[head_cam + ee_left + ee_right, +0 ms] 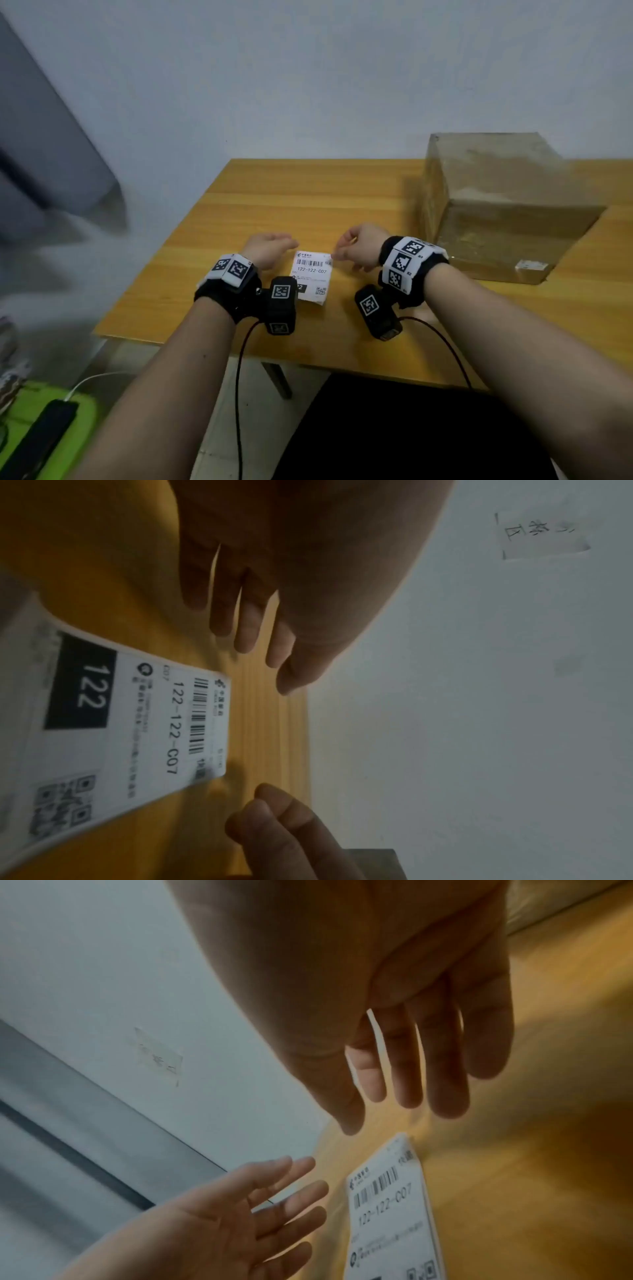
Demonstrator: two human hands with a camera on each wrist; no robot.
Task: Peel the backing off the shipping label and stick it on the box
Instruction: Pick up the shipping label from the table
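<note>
The white shipping label (313, 274), printed with a barcode and "122-122-C07", lies flat on the wooden table (274, 205) between my hands. My left hand (284, 245) hovers just left of the label's far edge, fingers straight and holding nothing; the left wrist view shows its fingers (246, 631) above the bare wood beside the label (137, 723). My right hand (342, 250) is at the label's far right corner. In the right wrist view its fingers (407, 1083) hang relaxed just above that corner of the label (390, 1204), gripping nothing. The brown cardboard box (507, 205) stands at the back right.
A pale wall runs behind the table, with a small paper note (541, 534) stuck on it. A grey panel (51, 154) leans at the left. On the floor at lower left lies a black power strip (37, 442) on a green surface. Cables trail from both wrist cameras.
</note>
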